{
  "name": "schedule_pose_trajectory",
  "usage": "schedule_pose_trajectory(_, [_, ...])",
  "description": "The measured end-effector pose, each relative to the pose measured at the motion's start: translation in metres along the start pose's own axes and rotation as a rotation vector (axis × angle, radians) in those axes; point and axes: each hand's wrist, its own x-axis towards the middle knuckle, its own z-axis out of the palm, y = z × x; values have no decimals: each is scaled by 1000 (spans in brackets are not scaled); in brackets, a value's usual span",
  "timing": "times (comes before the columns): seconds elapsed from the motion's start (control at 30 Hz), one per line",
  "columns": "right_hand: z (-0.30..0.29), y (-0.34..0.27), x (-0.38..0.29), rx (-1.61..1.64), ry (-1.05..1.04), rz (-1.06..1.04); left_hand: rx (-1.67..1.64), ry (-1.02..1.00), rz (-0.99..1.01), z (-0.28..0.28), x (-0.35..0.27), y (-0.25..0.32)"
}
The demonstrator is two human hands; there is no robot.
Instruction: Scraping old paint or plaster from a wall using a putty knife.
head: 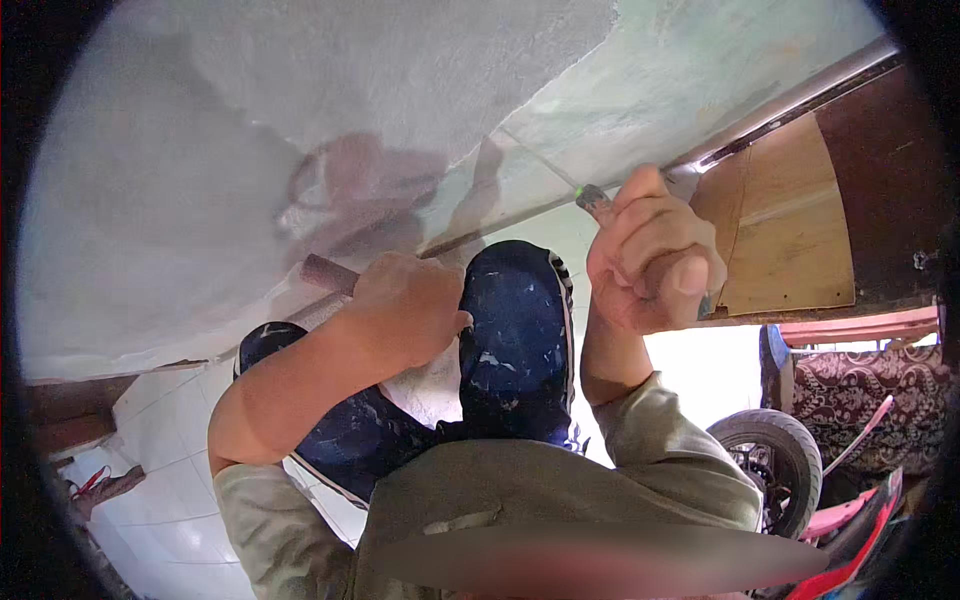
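My right hand (656,255) is closed around the handle of a screwdriver (592,201), dark with a bright green collar. Its thin shaft slants up and left, and the tip appears to meet the wall (420,60) near the border between grey plaster and pale green paint. A teal bit of the handle's end shows below my fist. In my left hand (409,307), low by the wall, is a brown bar or handle (328,274). One end sticks out leftward; the rest is hidden by the hand, so its kind is unclear.
My knees in dark blue, paint-spotted trousers (516,337) are bent between my arms. White floor tiles (172,487) lie at left. A wooden door panel (795,225) stands at right, with a motorcycle wheel (802,465) and patterned cloth (877,405) beyond.
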Motion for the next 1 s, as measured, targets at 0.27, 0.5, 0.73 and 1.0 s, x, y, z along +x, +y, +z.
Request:
schedule_pose_trajectory(0.27, [6, -3, 3, 6, -55, -27, 43, -10, -45, 2, 1, 0])
schedule_pose_trajectory(0.5, [10, 11, -8, -109, -23, 31, 37, -1, -81, 9, -3, -1])
schedule_pose_trajectory(0.73, [7, 26, -21, -173, -101, 87, 39, -54, -143, -8, -4, 10])
schedule_pose_trajectory(1.0, [8, 29, -34, -262, -87, 303, 73, -56, -68, -6, -3, 4])
